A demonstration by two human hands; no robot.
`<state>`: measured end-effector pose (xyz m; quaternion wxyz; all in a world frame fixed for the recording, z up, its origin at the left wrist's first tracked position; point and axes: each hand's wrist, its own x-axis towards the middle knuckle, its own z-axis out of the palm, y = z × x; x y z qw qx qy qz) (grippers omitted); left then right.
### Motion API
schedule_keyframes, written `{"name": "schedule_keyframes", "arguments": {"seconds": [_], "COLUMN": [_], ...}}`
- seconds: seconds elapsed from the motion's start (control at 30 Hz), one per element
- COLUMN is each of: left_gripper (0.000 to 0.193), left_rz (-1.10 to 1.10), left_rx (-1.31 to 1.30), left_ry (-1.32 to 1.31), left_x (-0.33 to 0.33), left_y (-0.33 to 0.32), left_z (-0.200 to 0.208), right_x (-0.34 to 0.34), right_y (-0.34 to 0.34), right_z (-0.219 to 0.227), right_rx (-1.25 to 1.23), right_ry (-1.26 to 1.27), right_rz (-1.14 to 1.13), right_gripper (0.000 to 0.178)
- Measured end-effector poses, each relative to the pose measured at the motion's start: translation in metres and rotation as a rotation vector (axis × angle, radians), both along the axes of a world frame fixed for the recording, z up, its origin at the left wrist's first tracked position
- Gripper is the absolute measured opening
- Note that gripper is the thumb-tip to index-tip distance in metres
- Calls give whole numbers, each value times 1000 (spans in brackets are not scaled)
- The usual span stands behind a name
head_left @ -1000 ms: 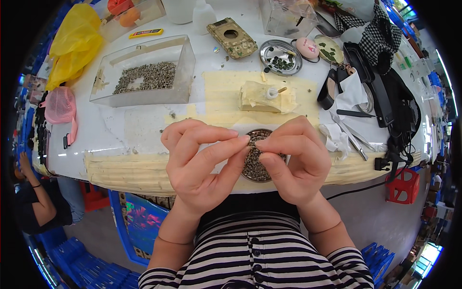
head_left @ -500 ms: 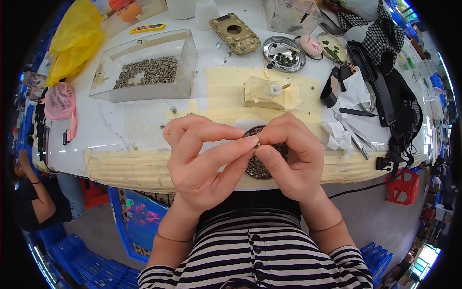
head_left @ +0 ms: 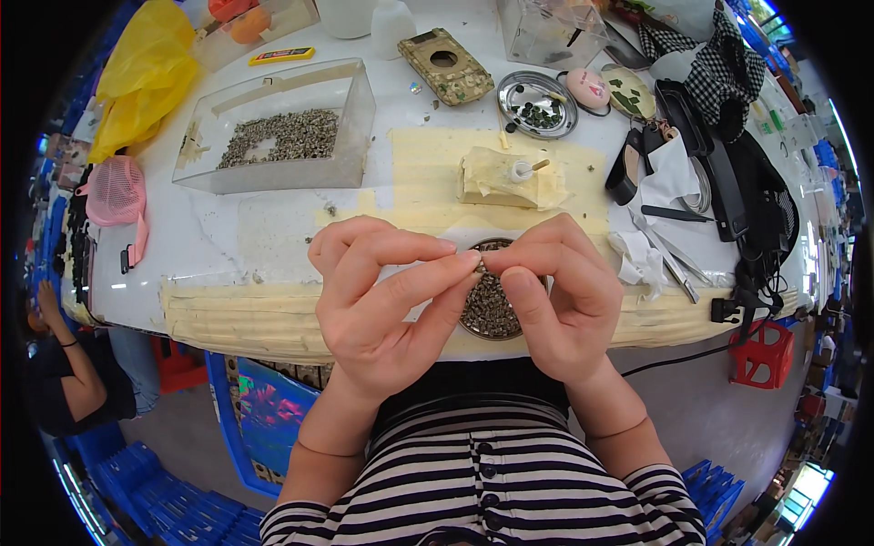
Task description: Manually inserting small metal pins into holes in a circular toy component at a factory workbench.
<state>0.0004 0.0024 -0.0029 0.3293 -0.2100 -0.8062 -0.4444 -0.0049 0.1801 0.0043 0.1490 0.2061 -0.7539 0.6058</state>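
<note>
Over a round dish (head_left: pixel 492 309) of small grey-brown parts, my two hands meet at the fingertips. My left hand (head_left: pixel 387 305) is closed, its thumb and index finger pinching a tiny pale piece (head_left: pixel 479 262) too small to name. Against that piece rests the index fingertip of my right hand (head_left: pixel 569 305), whose thumb stands apart from it. The dish is partly hidden by both hands. Just beyond them sits a tape-covered block (head_left: pixel 482 182) with a small white cup (head_left: pixel 522 171) holding a stick.
A clear box (head_left: pixel 350 164) of similar small parts stands left. Behind lie a camouflage model hull (head_left: pixel 446 65) and a metal plate (head_left: pixel 569 114) of green pieces. Tweezers (head_left: pixel 674 264), crumpled tissue (head_left: pixel 642 259) and a black strap (head_left: pixel 728 200) are at right. A person sits far left.
My right thumb has drawn away from the tiny piece and its index finger has straightened. The right hand has shifted slightly right, exposing more of the dish. My left hand keeps its pinch.
</note>
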Motion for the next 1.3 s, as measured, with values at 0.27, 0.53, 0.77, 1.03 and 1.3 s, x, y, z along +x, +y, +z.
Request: {"name": "schedule_keyframes", "arguments": {"seconds": [0.27, 0.53, 0.77, 1.03, 1.3], "left_gripper": [28, 29, 31, 29, 28], "left_rz": [-5, 6, 7, 4, -4], "left_rx": [-5, 9, 38, 43, 54], "left_ry": [-17, -42, -56, -63, -57], "left_x": [0, 1, 0, 1, -1], "left_y": [-1, -1, 1, -1, -1], "left_z": [1, 1, 0, 1, -1], "right_x": [-2, -16, -45, -46, -21], "right_y": [0, 12, 21, 20, 13], "right_z": [0, 21, 24, 18, 18], "right_rx": [-10, 220, 511, 482, 81], "right_ry": [-14, 238, 397, 369, 313], "right_rz": [-6, -203, -404, -396, -300], "right_gripper": [8, 11, 19, 14, 9]}}
